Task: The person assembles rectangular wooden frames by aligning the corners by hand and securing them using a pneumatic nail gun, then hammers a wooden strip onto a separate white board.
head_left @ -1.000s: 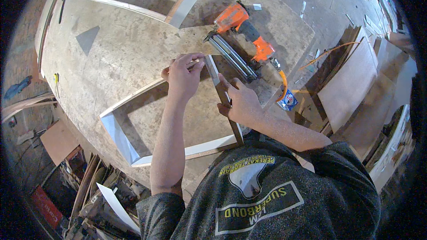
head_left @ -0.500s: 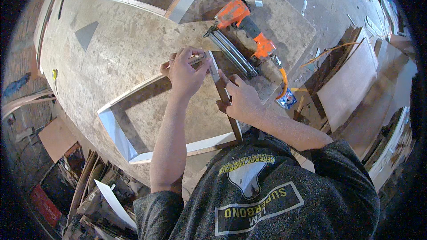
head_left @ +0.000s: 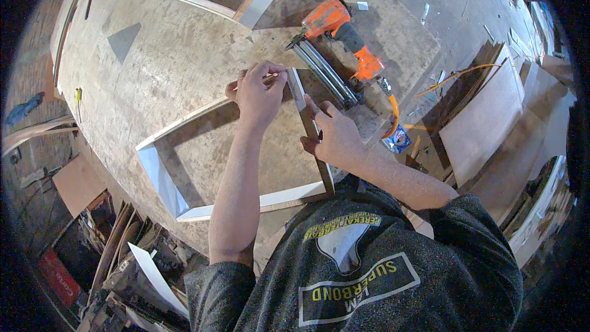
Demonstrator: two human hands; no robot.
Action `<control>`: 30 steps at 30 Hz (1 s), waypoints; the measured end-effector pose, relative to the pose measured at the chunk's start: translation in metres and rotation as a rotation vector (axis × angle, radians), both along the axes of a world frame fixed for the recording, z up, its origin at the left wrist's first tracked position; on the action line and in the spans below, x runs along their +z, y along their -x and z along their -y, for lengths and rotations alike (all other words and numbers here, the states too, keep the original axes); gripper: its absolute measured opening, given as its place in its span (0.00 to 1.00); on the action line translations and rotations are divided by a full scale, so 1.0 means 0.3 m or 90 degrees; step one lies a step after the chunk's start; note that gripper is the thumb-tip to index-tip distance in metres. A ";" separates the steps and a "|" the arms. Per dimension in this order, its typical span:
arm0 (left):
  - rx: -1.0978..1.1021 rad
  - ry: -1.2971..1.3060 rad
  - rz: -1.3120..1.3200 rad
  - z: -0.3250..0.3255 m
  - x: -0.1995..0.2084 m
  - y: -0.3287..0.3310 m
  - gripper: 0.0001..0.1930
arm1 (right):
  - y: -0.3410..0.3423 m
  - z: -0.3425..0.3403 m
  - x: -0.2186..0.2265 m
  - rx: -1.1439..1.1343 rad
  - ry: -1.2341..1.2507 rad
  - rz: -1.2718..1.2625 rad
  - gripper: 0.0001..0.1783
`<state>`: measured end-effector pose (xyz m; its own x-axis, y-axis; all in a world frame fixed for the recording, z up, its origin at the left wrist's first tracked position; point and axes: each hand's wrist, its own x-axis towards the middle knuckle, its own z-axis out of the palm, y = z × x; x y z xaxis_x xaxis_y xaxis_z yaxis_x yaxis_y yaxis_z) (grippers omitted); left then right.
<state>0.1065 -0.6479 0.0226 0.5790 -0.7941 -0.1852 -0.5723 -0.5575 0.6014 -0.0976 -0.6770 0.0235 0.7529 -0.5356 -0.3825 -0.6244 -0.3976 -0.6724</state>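
Note:
A rectangular wooden frame of narrow, white-faced strips lies on the worktable in front of me. At its far right corner my left hand is closed, fingers and thumb gripping the end of the far strip where it meets the right strip. My right hand holds that right strip partway along, with its fingers over the strip and its thumb on the inner side. Beyond the corner, an orange and black nail gun rests on its side, its silver magazine close to my right hand. The joint itself is partly hidden by my left fingers.
An orange air hose runs from the nail gun toward a blue packet. A second frame lies at the far side of the worktable. A grey triangular offcut sits at left. Board sheets lean at right.
The left fingers have drawn closer together at the frame's corner. The right hand keeps its grip on the strip. My view has shifted slightly, so the tabletop things appear a little farther right.

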 end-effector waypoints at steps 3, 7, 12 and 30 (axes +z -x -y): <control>0.003 0.007 0.026 -0.005 -0.012 -0.002 0.10 | -0.012 0.007 0.042 0.003 0.006 -0.009 0.53; 0.016 0.052 -0.020 -0.018 -0.032 0.000 0.17 | -0.004 -0.006 0.013 0.002 0.060 0.022 0.38; -0.029 0.001 0.091 -0.005 0.010 0.036 0.26 | -0.006 0.008 0.027 -0.003 0.002 0.016 0.34; -0.021 0.046 0.160 -0.002 0.007 0.052 0.26 | -0.010 0.003 0.027 -0.025 0.002 0.032 0.33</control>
